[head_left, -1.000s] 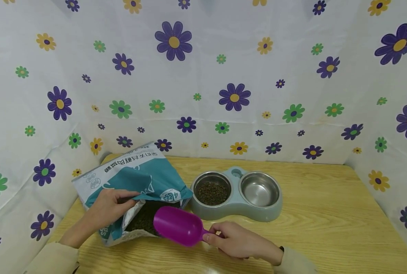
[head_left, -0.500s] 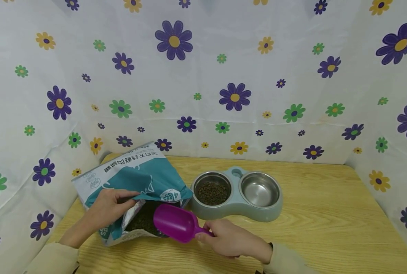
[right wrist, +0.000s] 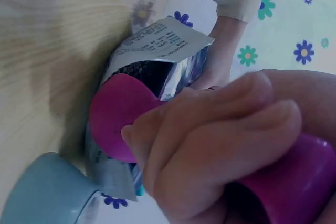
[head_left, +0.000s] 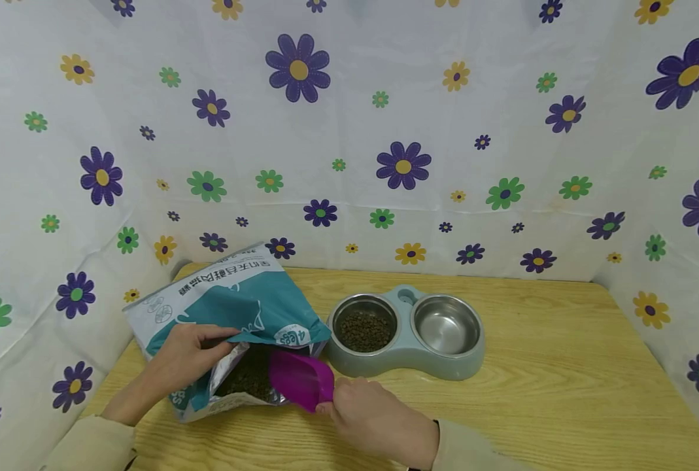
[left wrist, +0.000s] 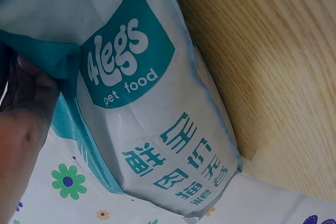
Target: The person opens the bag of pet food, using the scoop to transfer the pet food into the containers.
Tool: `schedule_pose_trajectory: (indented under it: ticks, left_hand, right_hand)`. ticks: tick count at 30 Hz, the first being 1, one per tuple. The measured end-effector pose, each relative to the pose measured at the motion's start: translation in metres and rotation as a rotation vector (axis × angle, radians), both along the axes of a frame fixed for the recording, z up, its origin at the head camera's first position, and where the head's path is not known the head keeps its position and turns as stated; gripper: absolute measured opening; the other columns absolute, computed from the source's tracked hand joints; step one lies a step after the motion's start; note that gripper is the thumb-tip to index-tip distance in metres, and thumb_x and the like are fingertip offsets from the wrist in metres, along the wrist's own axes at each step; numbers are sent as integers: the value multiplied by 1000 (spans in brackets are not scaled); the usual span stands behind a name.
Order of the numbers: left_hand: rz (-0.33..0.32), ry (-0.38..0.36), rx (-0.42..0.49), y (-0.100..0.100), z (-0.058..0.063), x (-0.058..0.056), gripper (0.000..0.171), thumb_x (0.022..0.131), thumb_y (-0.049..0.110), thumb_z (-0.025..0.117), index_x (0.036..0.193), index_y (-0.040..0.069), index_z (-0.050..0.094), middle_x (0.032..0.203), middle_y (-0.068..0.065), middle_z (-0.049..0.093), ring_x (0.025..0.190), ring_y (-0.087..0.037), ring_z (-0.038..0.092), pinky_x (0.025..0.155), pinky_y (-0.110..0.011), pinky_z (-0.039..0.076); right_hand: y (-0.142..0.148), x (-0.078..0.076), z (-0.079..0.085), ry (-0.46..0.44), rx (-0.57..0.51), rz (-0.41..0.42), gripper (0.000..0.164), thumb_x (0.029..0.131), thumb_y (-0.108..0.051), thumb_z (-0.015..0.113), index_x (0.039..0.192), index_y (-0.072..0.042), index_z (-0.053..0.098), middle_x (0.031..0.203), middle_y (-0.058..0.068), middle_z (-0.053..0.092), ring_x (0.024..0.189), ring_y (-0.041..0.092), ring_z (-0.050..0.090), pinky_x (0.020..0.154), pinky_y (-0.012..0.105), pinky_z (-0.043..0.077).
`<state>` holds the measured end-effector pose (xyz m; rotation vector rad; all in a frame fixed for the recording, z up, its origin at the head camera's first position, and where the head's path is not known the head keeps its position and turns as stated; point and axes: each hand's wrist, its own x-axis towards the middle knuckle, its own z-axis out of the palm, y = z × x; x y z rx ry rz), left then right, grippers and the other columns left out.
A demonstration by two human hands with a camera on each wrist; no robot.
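A teal and white pet food bag (head_left: 249, 304) lies on its side with its mouth toward me, brown kibble (head_left: 246, 376) showing inside. My left hand (head_left: 187, 356) pinches the upper edge of that mouth and holds it raised. In my right hand (head_left: 378, 415) is the handle of a magenta scoop (head_left: 302, 379), fingers wrapped round it. The scoop's front end reaches into the bag's opening and is partly hidden there. The right wrist view shows the scoop (right wrist: 123, 119) at the bag's mouth, with curled fingers (right wrist: 210, 150) over its handle.
A blue-grey double feeder (head_left: 405, 347) stands to the right of the bag, close beside it. Its left steel bowl (head_left: 363, 304) contains kibble; its right steel bowl (head_left: 446, 327) shows bare metal. Flower-print cloth (head_left: 349, 131) surrounds the wooden table (head_left: 561, 366) at the back and sides.
My right hand has moved left and slightly up, pushing the scoop deeper into the bag's mouth, and the scoop has tilted. My left hand stays on the bag's edge.
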<state>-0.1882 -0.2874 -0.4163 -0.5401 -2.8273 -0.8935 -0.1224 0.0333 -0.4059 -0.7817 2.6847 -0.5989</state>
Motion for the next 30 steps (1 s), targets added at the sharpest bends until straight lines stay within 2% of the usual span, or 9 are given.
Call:
schedule_pose_trajectory:
  ticks: [2,6,10,12,17,21,24,30]
  left_hand:
    - [-6,-5,6,0,0,0,22,91,6,72,111,4,80,98,-10,80,67,5,57,60,-21,48]
    - [-7,-2,0,0,0,-1,22,91,7,72,112,5,80,98,-9,80,68,5,56,60,-20,48]
    - [7,2,-10,0,0,-1,22,91,8,72,112,6,80,99,-9,80,70,5,57,62,-20,48]
    - [11,-2,-7,0,0,0,22,91,8,72,112,6,80,100,-9,80,70,5,57,61,-20,48]
    - [8,-11,5,0,-2,1,22,91,8,72,112,6,80,101,-10,80,70,6,58,61,-20,49]
    - [-5,-2,10,0,-2,0,22,91,6,72,112,5,80,100,-10,80,67,5,56,59,-21,48]
    - [-10,-1,16,1,-1,0,22,90,6,73,112,4,80,99,-10,80,64,4,54,57,-21,46]
    - [-3,-24,14,0,1,-1,23,92,8,72,113,5,80,101,-11,80,61,3,52,54,-22,43]
  right_hand:
    - [-7,1,0,37,28,5,22,102,-34,60,93,-16,69,79,-4,64,69,9,61,62,28,51]
    - [-17,1,-1,76,41,34,16,104,-32,59,98,-20,66,88,-6,66,76,6,60,67,26,52]
    - [-21,-7,-3,45,8,44,26,105,-34,57,86,-17,65,75,-5,61,67,6,56,62,26,50]
    - [-20,-13,-5,-39,-54,33,31,105,-34,57,83,-14,63,67,-5,56,58,7,54,55,26,48]
    - [-13,-26,-13,-338,-276,-29,41,105,-37,58,71,-15,51,47,-6,43,34,8,42,37,22,36]
    - [-6,-28,-18,-522,-410,-80,46,105,-40,57,70,-10,55,43,-4,43,32,9,39,33,23,32]
    - [1,-28,-21,-626,-485,-113,45,105,-42,56,83,-3,63,48,-2,46,34,9,38,34,23,32]
    - [14,-29,-30,-744,-556,-111,49,105,-46,55,95,1,65,54,-2,49,35,8,37,33,23,31]
